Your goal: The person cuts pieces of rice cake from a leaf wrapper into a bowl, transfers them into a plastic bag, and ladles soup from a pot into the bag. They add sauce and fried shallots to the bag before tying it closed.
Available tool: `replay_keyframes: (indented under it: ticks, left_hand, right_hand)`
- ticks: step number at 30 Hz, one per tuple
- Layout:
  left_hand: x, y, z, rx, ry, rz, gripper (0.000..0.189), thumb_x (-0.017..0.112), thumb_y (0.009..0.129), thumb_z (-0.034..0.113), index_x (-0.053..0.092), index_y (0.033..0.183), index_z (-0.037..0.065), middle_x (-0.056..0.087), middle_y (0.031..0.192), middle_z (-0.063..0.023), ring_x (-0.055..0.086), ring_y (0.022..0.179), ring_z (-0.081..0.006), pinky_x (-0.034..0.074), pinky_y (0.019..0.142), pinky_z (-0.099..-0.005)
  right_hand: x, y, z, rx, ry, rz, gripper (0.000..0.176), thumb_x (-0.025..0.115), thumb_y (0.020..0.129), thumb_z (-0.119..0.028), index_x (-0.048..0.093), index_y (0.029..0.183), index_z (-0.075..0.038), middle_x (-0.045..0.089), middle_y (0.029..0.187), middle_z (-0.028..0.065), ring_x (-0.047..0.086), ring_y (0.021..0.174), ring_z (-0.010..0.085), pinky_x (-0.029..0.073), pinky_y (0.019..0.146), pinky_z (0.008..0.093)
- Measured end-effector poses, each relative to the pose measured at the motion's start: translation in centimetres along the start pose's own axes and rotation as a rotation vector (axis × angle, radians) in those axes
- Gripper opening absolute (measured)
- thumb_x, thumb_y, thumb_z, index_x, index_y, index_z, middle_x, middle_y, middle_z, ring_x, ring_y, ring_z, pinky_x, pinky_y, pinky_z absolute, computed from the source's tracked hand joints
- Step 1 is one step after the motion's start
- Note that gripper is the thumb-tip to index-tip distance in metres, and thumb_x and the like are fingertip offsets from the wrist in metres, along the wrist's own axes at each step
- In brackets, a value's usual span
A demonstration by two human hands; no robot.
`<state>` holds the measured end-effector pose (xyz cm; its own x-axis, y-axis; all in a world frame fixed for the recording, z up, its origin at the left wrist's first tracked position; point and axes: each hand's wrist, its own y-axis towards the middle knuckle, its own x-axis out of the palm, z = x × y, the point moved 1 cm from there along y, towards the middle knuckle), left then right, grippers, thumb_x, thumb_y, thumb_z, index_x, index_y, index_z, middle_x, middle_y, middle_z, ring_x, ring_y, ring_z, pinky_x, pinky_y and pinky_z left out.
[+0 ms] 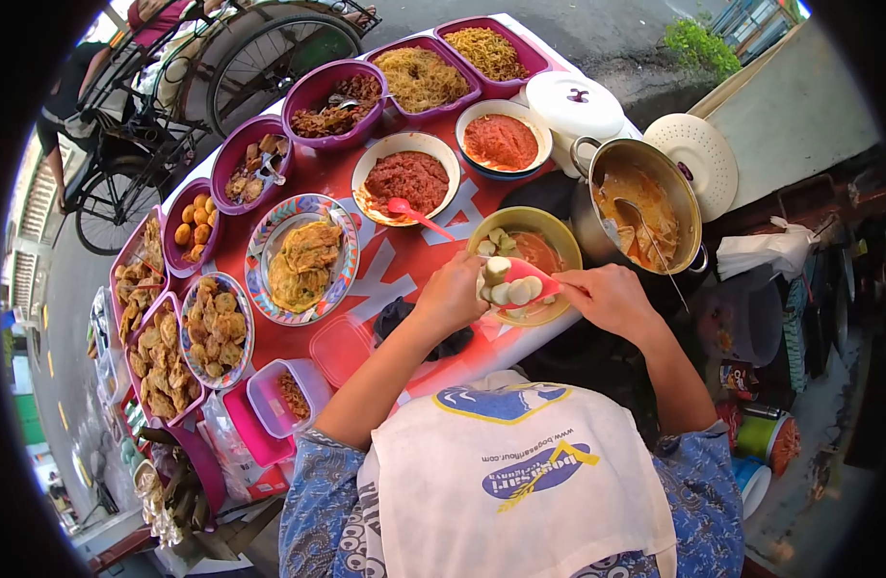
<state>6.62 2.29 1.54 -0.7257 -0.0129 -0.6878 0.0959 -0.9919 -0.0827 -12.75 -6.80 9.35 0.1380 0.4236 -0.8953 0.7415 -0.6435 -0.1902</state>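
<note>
Over a yellowish bowl (569, 241) that contains pale chunks and reddish sauce, my right hand (605, 301) grips the handle end of a pink scoop (541, 279). White round slices (517, 291) lie on the scoop. My left hand (455, 294) is closed at the scoop's left side, its fingers around a pale piece (498, 269). Just right of the bowl stands a metal pot (689, 178) of orange soup with a ladle in it. A bowl of red sauce (405, 180) with a pink spoon (414, 214) is up and to the left.
Purple tubs (332, 142) of noodles and other food line the far edge of the red table (233, 252). Plates of fried food (217, 328) stand at left. A white lidded pot (575, 104) is behind the bowl. Beyond the table, a person (67, 120) is beside a cycle (125, 197).
</note>
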Motion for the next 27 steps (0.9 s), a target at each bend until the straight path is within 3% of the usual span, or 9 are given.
replay_keyframes:
  ticks: [2,4,7,10,13,17,21,23,27]
  left_hand:
    - [0.8,-0.7,-0.8,0.039,-0.016,0.066,0.051,0.066,0.057,0.008,0.051,0.106,-0.001,0.053,0.101,-0.0171,0.053,0.093,-0.0332,0.043,0.081,-0.0370]
    - [0.9,-1.2,-0.8,0.086,-0.041,0.119,0.050,0.063,0.061,0.004,0.047,0.109,0.000,0.050,0.106,-0.0176,0.054,0.090,-0.0361,0.046,0.076,-0.0421]
    - [1.2,-1.6,-1.2,0.035,-0.051,0.146,0.048,0.062,0.063,0.003,0.047,0.109,0.001,0.049,0.106,-0.0177,0.052,0.092,-0.0362,0.046,0.075,-0.0418]
    - [1.8,-1.8,-1.9,0.116,-0.071,0.160,0.051,0.064,0.061,0.001,0.046,0.109,0.002,0.049,0.106,-0.0172,0.052,0.092,-0.0366,0.046,0.074,-0.0417]
    - [0.4,-2.5,-1.0,0.191,-0.083,0.299,0.054,0.067,0.059,0.000,0.047,0.108,0.003,0.050,0.105,-0.0160,0.051,0.093,-0.0367,0.046,0.074,-0.0415]
    - [-0.2,-2.8,-1.8,0.097,-0.100,0.234,0.058,0.070,0.056,0.001,0.047,0.109,0.002,0.049,0.107,-0.0155,0.051,0.096,-0.0353,0.045,0.077,-0.0398]
    - [-0.9,-3.7,-2.2,-0.010,-0.202,0.190,0.059,0.071,0.057,0.005,0.047,0.110,-0.001,0.049,0.109,-0.0155,0.051,0.098,-0.0327,0.043,0.083,-0.0365]
    - [-1.6,-3.5,-2.6,0.005,-0.187,0.178,0.060,0.071,0.057,0.007,0.047,0.111,-0.001,0.049,0.110,-0.0155,0.051,0.098,-0.0320,0.042,0.084,-0.0357]
    - [-1.2,-2.8,-3.2,-0.002,-0.267,0.007,0.060,0.072,0.057,0.009,0.048,0.111,-0.001,0.051,0.106,-0.0154,0.052,0.097,-0.0306,0.042,0.084,-0.0345]
  right_hand:
    - [-0.4,1.2,-1.7,-0.069,-0.094,-0.028,0.019,0.053,0.076,-0.022,0.065,0.088,-0.012,0.062,0.073,0.0121,0.060,0.069,0.0291,0.047,0.060,0.0358]
    - [-0.6,2.8,-3.9,-0.142,-0.439,-0.192,0.018,0.054,0.074,-0.022,0.066,0.084,-0.013,0.063,0.075,0.0103,0.062,0.071,0.0260,0.048,0.062,0.0344]
    - [0.6,5.3,-6.7,-0.270,-0.686,-0.325,0.016,0.056,0.073,-0.019,0.066,0.079,-0.009,0.064,0.073,0.0094,0.062,0.069,0.0234,0.048,0.061,0.0334]
    - [0.2,6.7,-11.5,-0.351,-0.825,-0.511,0.016,0.057,0.072,-0.018,0.066,0.081,-0.009,0.065,0.080,0.0063,0.063,0.074,0.0205,0.048,0.062,0.0307]
    - [-0.4,7.2,-14.6,-0.389,-0.934,-0.507,0.022,0.060,0.072,-0.022,0.066,0.089,-0.011,0.064,0.091,0.0043,0.061,0.083,0.0159,0.047,0.066,0.0267]
    - [-0.9,7.3,-15.9,-0.427,-1.005,-0.555,0.021,0.061,0.071,-0.022,0.066,0.090,-0.013,0.063,0.093,0.0041,0.061,0.083,0.0154,0.046,0.066,0.0261]
    - [-6.3,6.1,-14.1,-0.197,-0.898,-0.476,0.013,0.059,0.072,-0.018,0.066,0.082,-0.013,0.064,0.088,0.0061,0.062,0.081,0.0153,0.047,0.061,0.0279]
    - [-4.9,6.7,-9.0,-0.051,-0.854,-0.172,0.013,0.055,0.071,-0.014,0.067,0.070,-0.013,0.064,0.067,0.0079,0.063,0.071,0.0201,0.048,0.058,0.0295]
    - [1.4,8.3,0.3,0.108,-0.855,-0.129,0.013,0.054,0.071,-0.014,0.065,0.075,-0.012,0.063,0.067,0.0075,0.063,0.069,0.0210,0.047,0.058,0.0312]
